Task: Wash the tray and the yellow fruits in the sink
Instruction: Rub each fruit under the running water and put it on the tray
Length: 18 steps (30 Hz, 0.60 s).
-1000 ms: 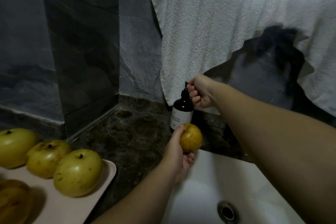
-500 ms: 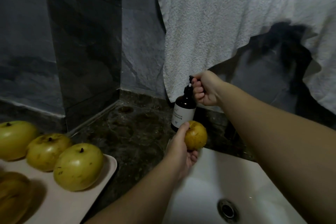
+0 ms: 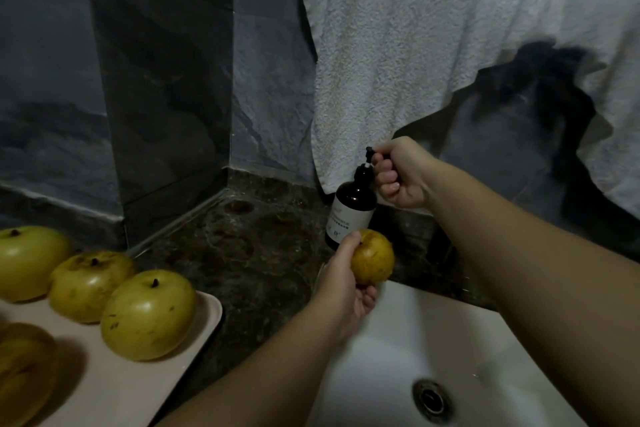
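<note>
Right hand [image 3: 398,177]: fingers curled round the soap bottle [image 3: 351,208] pump, ready to dispense.
Left hand [image 3: 343,274]: gripped a yellow fruit [image 3: 373,262] beneath the nozzle, over the sink [image 3: 398,340].

2 bare forearms show with no sleeves, and the right hand [image 3: 401,177] has short, plain fingernails.

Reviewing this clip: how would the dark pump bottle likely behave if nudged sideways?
The pump bottle is tall and narrow, so it would probably tip rather than slide. The right hand gripping its pump likely steadies it. Its smooth glossy body may be slippery if wet.
</note>
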Available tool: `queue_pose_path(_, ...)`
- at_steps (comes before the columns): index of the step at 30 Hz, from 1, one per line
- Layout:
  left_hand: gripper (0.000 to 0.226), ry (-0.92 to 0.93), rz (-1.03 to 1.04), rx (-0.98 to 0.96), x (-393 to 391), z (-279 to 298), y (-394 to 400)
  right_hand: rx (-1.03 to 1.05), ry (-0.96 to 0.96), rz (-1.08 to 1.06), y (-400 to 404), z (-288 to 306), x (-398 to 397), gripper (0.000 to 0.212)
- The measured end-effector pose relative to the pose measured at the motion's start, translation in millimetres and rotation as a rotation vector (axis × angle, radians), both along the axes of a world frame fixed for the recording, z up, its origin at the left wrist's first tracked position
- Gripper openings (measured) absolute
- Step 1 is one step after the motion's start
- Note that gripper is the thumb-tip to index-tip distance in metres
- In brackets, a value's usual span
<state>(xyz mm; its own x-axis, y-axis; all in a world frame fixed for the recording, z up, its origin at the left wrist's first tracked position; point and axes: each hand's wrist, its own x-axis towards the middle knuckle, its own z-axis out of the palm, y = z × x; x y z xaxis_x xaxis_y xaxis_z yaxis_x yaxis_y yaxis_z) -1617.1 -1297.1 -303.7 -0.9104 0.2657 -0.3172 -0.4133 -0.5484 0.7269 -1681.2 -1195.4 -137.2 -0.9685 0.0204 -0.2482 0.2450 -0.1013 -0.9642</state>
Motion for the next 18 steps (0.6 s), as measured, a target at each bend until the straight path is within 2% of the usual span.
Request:
queue_pose_path(11, 0.047, 0.002, 0.007, -0.006, -0.4, -1.7, -0.2, 0.077, -0.039, -0.022, 5.0, -6.2, 5.2, 0.038)
queue_pose_path(18, 0.044, 0.005, 0.007, -0.005, 3.2, 0.7, -2.5, 0.046, -0.007, -0.001, -5.6, 1.4, 4.8, 0.037)
